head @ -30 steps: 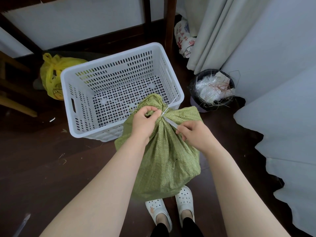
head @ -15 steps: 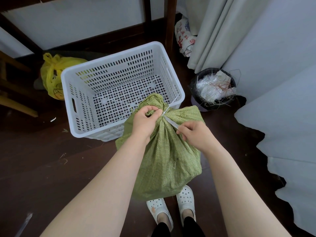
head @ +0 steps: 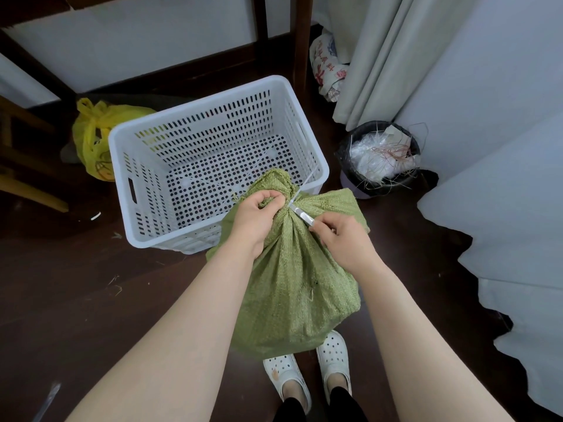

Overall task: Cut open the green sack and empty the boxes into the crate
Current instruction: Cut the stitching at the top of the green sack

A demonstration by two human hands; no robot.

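Note:
A full green woven sack (head: 300,278) stands on the dark floor in front of my feet, its neck bunched and tied with a white tie (head: 304,185). My left hand (head: 254,219) grips the gathered neck just above the tie. My right hand (head: 341,239) holds a small metal blade (head: 301,214) whose tip lies at the tie on the neck. The white perforated plastic crate (head: 146,190) stands just behind the sack, with nothing inside. No boxes are visible; the sack hides its contents.
A yellow plastic bag (head: 97,138) lies left of the crate. A black waste bin (head: 377,159) full of plastic and string stands at the right, beside a grey curtain (head: 384,56) and pale fabric (head: 502,214). Dark wooden furniture legs stand behind the crate.
My right hand has slid slightly closer to the sack's neck with the blade. My left hand keeps its grip on the neck; the sack and crate stay put.

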